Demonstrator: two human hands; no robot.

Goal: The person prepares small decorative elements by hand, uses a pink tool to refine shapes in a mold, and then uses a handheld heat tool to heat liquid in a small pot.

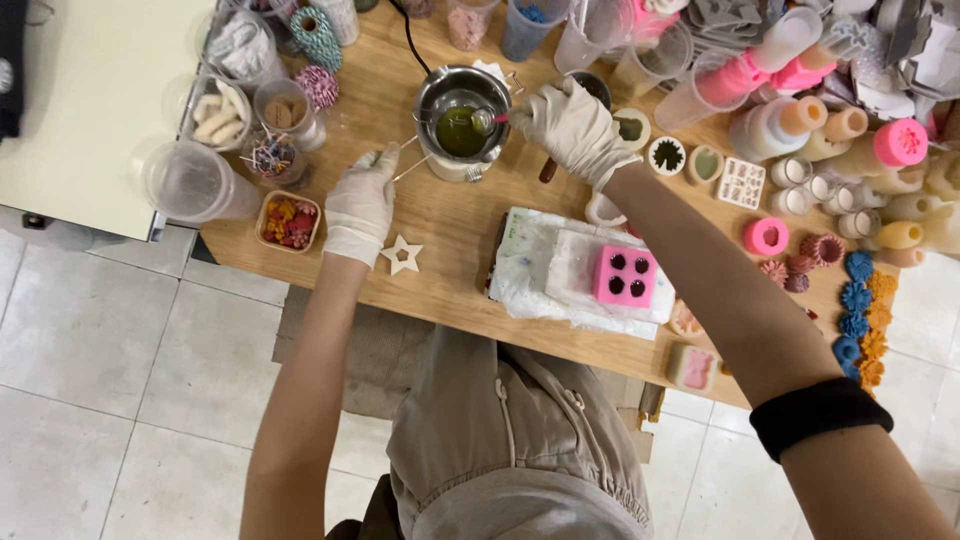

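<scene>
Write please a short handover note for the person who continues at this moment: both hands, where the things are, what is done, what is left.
Right hand: gloved, holds a small spoon over the metal pot of green liquid.
Left hand: gloved, fingers pinch a thin stick beside the pot.
Pink mould: on the plastic sheet, four cavities look dark, apparently filled.
Star mould: on the table near the left hand, looks empty.
Left: probably the star mould; green liquid remains in the pot.

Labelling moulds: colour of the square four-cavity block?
Pink silicone mould, dark cavities; head view shows it.
</scene>
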